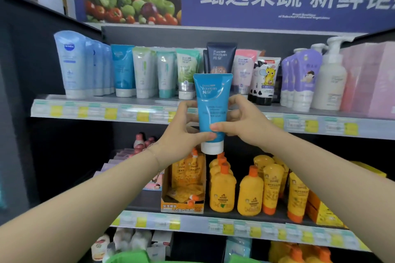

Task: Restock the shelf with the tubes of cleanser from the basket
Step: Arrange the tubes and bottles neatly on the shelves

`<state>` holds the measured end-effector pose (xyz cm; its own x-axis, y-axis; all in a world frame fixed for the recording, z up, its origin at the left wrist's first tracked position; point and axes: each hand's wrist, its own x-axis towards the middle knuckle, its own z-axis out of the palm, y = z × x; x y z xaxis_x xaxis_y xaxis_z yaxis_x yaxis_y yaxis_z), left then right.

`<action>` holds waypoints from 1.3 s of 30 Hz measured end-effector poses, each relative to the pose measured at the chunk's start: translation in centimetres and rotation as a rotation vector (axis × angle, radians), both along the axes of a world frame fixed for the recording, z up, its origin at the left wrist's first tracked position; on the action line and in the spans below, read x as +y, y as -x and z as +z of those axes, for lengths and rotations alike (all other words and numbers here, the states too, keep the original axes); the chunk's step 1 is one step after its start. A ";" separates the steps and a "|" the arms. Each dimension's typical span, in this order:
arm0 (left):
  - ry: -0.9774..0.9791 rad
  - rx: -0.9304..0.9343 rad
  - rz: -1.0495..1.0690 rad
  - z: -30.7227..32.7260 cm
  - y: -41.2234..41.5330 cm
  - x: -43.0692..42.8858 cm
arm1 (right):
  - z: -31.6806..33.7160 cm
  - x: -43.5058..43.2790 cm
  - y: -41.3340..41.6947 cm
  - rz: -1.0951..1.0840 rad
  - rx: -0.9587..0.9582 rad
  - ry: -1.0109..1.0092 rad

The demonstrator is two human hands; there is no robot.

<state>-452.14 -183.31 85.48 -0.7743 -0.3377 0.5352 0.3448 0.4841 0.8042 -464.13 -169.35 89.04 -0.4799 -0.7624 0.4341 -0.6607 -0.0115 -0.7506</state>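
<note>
A blue cleanser tube with a white cap at the bottom is held upright in front of the top shelf. My left hand grips its lower left side, thumb across the front near the cap. My right hand holds its right side, fingers curled behind and thumb on the front. Directly behind the tube a dark navy tube stands on the shelf. A matching blue tube stands further left in the row. A green basket rim shows at the bottom edge.
The top shelf carries a packed row of tubes: pale blue Nivea tubes, green ones, pink ones, purple pouches and a pump bottle. Yellow bottles and a display box fill the shelf below.
</note>
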 end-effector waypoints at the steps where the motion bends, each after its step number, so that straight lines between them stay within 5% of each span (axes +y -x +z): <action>1: -0.005 0.007 -0.004 0.3 -0.4 -0.4 | 0.3 -0.5 -0.4 -0.003 0.011 0.007; 28: 0.072 0.225 0.087 7.2 -8.5 -14.0 | 6.0 -15.6 -9.5 -0.110 0.049 0.249; 39: 0.119 0.243 0.334 9.5 -6.2 -19.8 | 8.2 -22.3 -9.1 -0.162 -0.059 0.196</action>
